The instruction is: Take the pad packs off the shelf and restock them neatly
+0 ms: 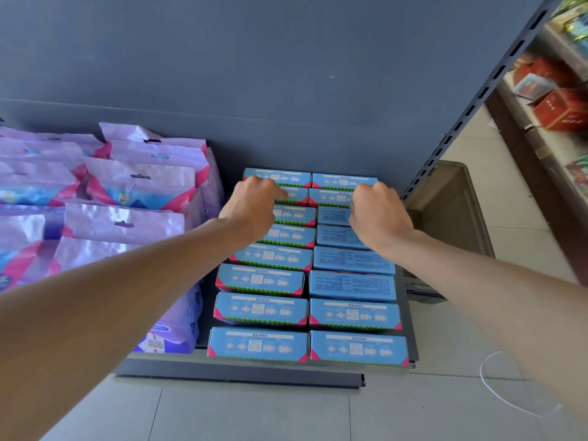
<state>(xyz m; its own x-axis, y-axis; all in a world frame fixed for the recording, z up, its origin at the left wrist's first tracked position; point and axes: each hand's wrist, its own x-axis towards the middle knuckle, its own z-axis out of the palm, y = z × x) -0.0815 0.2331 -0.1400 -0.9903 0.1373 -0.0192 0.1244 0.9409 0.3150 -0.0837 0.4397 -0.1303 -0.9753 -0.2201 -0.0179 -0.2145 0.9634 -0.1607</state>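
**A:** In the head view, how do the packs look?

**B:** The blue pad packs point(259, 308) are flat boxes. The upward face is light blue with white icons and a small square code in the middle. It has pink triangles at the near corners and a green strip along the near edge. In the right column, 4 packs show a plain blue face with fine print instead.

**A:** Where are they?

**B:** They are on the right part of the low shelf point(235, 375), in 2 columns of 8. The packs touch one behind another from the grey back panel point(254, 74) to the front lip. Purple bags point(136, 186) fill the shelf just beside them on the left.

**A:** And the hands?

**B:** Both bare forearms reach forward with the knuckles up. The left hand point(251, 206) lies on the back 2 packs of the left column. Its fingers point(280, 194) are together and curled down onto the pack tops. The right hand point(378, 211) is over the 2nd and 3rd packs of the right column. Its fingers point(366, 194) are bunched and hooked down on them, with the tips hidden under the knuckles.

**A:** What is off to the right?

**B:** There is a slotted upright point(477, 100), with a beige crate point(451, 198) on the tiled floor behind it. A white cord point(496, 393) lies on the tiles, and red boxes point(563, 113) sit blurred on another rack.
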